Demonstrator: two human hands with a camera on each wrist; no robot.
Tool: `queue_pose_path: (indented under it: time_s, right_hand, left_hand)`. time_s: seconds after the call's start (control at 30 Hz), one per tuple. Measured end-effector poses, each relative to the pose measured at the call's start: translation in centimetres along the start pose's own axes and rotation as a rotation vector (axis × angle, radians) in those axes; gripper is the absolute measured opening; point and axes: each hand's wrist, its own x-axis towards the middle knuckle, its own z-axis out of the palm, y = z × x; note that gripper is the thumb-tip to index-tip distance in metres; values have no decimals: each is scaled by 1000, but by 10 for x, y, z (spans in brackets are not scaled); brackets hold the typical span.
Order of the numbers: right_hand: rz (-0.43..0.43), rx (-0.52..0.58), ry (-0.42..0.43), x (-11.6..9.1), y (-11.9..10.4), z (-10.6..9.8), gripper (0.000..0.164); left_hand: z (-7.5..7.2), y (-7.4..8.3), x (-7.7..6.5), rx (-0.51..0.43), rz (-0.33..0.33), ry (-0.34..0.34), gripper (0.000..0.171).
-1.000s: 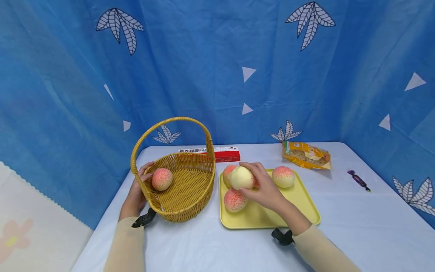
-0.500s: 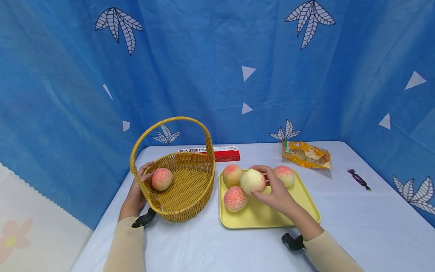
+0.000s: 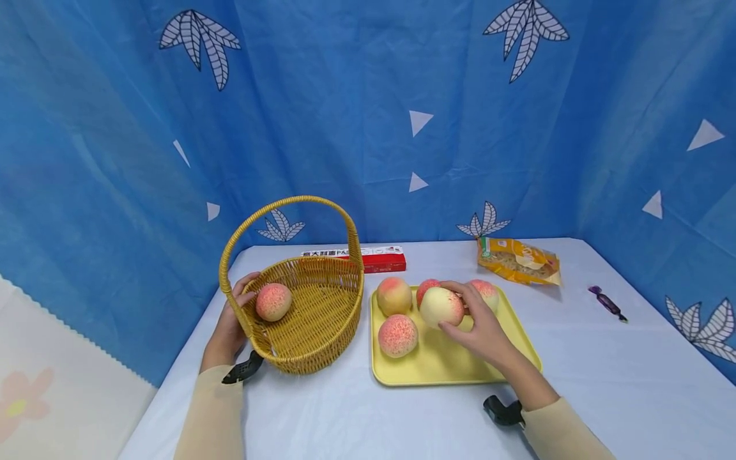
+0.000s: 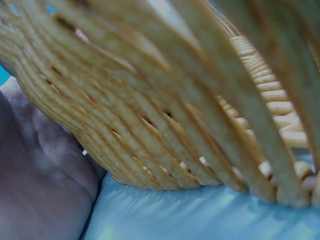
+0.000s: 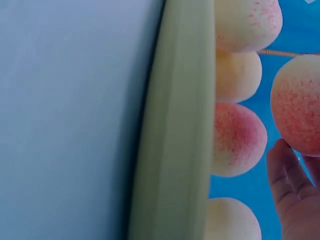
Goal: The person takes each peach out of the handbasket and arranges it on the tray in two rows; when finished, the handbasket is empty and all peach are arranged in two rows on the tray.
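My right hand [image 3: 485, 329] holds a cream and pink peach [image 3: 441, 308] above the yellow tray [image 3: 460, 367], thumb on the near side and fingers behind. In the right wrist view the peach [image 5: 300, 107] is raised clear of the other peaches. On the tray sit several more: one at the back left [image 3: 394, 296], one at the front left [image 3: 398, 336], one partly hidden behind the held peach [image 3: 427, 289] and one behind my fingers [image 3: 485, 294]. My left hand [image 3: 230, 322] grips the left rim of a wicker basket [image 3: 319, 306]. Inside that basket lies one peach [image 3: 273, 302].
Behind the basket lies a red and white pasta box [image 3: 384, 260]. An orange pasta bag [image 3: 519, 262] is at the back right, with a purple wrapped candy [image 3: 607, 303] further right. Blue curtains [image 3: 368, 128] enclose the white table [image 3: 345, 415].
My right hand has carried the peach rightward across the tray, uncovering the back-left peach and a red one behind. The left hand and basket stay in place.
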Motion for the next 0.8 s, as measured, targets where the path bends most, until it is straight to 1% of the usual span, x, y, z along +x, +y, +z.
queue_pose_path:
  time_s: [0.1, 0.17, 0.4, 0.67, 0.8]
  right_hand:
    - [18, 25, 5, -2, 3, -2, 64]
    - [22, 20, -1, -3, 4, -3, 63]
    - [2, -132, -62, -4, 6, -5, 61]
    - [46, -234, -144, -6, 9, -5, 60]
    - [22, -275, -169, -6, 10, -5, 59]
  left_hand:
    - [0, 0, 0, -8, -13, 14, 51]
    - [0, 0, 0, -9, -19, 18, 51]
    - [1, 2, -1, -2, -4, 4, 51]
    - [0, 2, 0, -14, -6, 7, 51]
    - [-1, 1, 1, -22, -12, 14, 51]
